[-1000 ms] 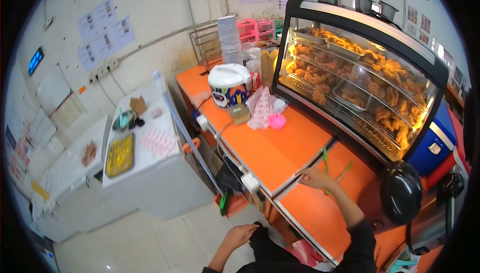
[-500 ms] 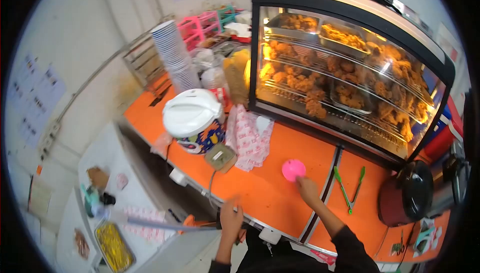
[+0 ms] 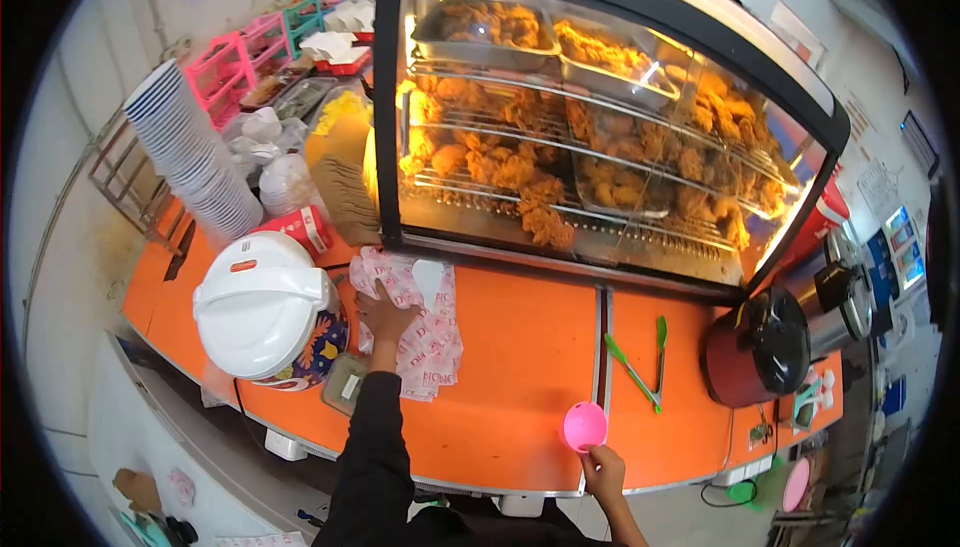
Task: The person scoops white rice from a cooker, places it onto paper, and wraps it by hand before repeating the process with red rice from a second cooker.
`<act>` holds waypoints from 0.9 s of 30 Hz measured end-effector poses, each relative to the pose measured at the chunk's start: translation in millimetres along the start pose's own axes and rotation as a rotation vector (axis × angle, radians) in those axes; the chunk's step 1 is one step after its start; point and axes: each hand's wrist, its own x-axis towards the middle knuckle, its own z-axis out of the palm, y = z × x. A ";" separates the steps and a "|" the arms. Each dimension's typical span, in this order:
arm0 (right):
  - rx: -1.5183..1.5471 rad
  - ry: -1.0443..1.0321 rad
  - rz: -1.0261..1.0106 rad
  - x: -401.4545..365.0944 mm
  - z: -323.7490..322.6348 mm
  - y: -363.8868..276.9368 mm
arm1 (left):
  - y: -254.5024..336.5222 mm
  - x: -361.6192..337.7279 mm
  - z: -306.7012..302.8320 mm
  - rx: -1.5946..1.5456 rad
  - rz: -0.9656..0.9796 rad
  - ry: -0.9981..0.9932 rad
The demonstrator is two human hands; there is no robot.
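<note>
In the head view, my left hand (image 3: 388, 315) rests on the pink-printed wrapping papers (image 3: 428, 362), fingers spread. A white, paddle-shaped thing (image 3: 428, 282) lies on the papers just right of that hand. My right hand (image 3: 604, 471) pinches the rim of a small pink cup (image 3: 583, 427) near the counter's front edge. The cup's inside faces me, and I can make out nothing in it. Left of my left hand stands a rice cooker (image 3: 255, 312) with a white lid, and a small greenish container (image 3: 345, 384) sits against its base.
A heated glass cabinet (image 3: 610, 265) full of fried chicken stands along the back of the orange counter (image 3: 500, 347). Green-tipped tongs (image 3: 655, 387) lie open on the right, near a dark red cooker (image 3: 755, 347). Stacked paper cups (image 3: 190, 147) rise at the left.
My left hand has reached forward onto the wrapping papers. My right hand has drawn the pink cup back toward the counter's front edge. The view has turned and shifted to the right.
</note>
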 end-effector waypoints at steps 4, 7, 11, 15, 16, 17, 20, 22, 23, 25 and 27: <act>-0.062 0.050 0.022 14.1 1.9 0.7 | 17.4 -53.3 16.1 0.132 0.098 -0.005; -0.135 0.134 -0.073 36.0 1.6 4.7 | 48.3 -116.9 28.8 0.038 0.148 -0.115; -0.378 0.051 -0.035 50.4 -24.8 16.5 | 77.2 -223.2 57.2 -0.096 0.229 -0.156; -0.455 0.068 0.032 29.8 -60.2 59.0 | 86.2 -296.3 74.6 -0.211 0.297 -0.182; -0.460 0.062 0.043 19.2 -67.8 73.0 | 87.7 -310.6 75.2 -0.234 0.315 -0.194; -0.497 0.038 0.082 9.5 -72.7 89.3 | 88.5 -315.8 73.3 -0.211 0.336 -0.184; -0.533 0.009 0.126 -10.0 -78.2 117.5 | 80.1 -311.6 71.3 -0.290 0.353 -0.245; -0.515 -0.023 0.239 -13.2 -82.3 107.5 | 58.3 -295.9 75.3 -0.272 0.363 -0.274; -0.505 -0.030 0.247 -16.5 -83.1 96.5 | 43.2 -284.3 79.6 -0.405 0.457 -0.262; -0.168 0.220 0.220 -19.9 -76.7 67.6 | 22.1 -265.2 77.7 -0.532 0.551 -0.248; 0.004 0.169 -0.081 -20.8 -36.4 58.0 | 7.2 -248.7 67.2 -0.774 0.527 -0.244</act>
